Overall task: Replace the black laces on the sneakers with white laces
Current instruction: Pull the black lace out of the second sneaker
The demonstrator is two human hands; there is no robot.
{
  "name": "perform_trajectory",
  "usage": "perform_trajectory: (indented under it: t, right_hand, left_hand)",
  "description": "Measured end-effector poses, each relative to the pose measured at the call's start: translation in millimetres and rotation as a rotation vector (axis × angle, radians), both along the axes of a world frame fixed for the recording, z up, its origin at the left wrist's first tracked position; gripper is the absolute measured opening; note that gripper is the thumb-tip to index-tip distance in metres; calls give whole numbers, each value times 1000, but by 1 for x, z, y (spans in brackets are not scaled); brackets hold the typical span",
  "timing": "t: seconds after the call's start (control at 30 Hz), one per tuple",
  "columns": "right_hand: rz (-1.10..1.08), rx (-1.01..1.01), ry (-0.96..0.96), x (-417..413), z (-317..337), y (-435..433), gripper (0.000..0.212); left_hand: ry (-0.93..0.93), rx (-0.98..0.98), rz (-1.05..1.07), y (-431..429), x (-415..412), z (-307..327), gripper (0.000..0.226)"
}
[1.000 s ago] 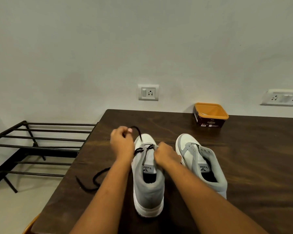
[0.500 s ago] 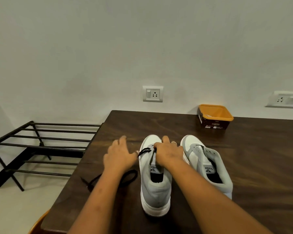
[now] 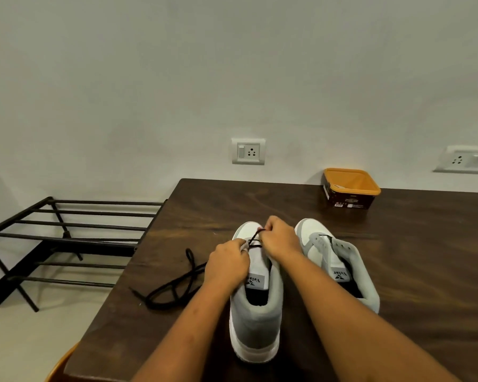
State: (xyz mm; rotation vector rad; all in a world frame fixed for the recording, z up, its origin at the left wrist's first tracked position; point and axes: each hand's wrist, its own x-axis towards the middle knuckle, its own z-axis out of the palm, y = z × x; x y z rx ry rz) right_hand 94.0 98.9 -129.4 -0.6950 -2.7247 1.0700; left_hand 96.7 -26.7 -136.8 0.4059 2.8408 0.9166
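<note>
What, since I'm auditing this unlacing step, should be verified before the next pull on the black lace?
1. Right hand pinches the black lace above the grey and white sneaker: ok.
2. Left hand grips that sneaker's upper: ok.
3. Freed lace length on the dark wooden table free of knots: cannot tell.
4. Second grey and white sneaker fully unlaced: cannot tell; a short dark strand shows by its eyelets.
5. White laces within reach: cannot tell; the orange plastic tub holds something pale.
</note>
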Motion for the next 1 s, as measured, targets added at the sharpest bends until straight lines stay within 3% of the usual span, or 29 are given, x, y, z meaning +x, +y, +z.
perform_trajectory:
  t: [0.03,0.17,0.3,0.37,0.47,0.53,0.67,0.77,1.0]
  right_hand:
    - [-85,-144,13,-1,0,3,10]
    - [-365,-915,56,6,7,17,30]
    - [-315,-1065,47,13,13,26,28]
    - [-159,-790,86,9,11,30,33]
    - [116,-99,85,8,11,34,47]
    - [246,103,40,10,16,26,45]
    - [383,547,-85,11,17,-2,22]
    - [344,653,-83,8,16,-13,18]
    - [255,520,-75,7,14,-18,10]
  left_hand:
    - [11,6,21,0,-1,-2,31]
    - [8,29,66,-4,-5,-5,31]
    - [29,35,87,-3,-1,-4,32]
    - [35,32,106,-1,-1,-5,32]
    - [55,12,110,2,0,-5,32]
    - [65,8,112,2,1,-4,32]
    - [77,28,110,2,2,-3,29]
    - [79,33,114,2,3,-2,28]
    - [83,45,117,1,4,-2,27]
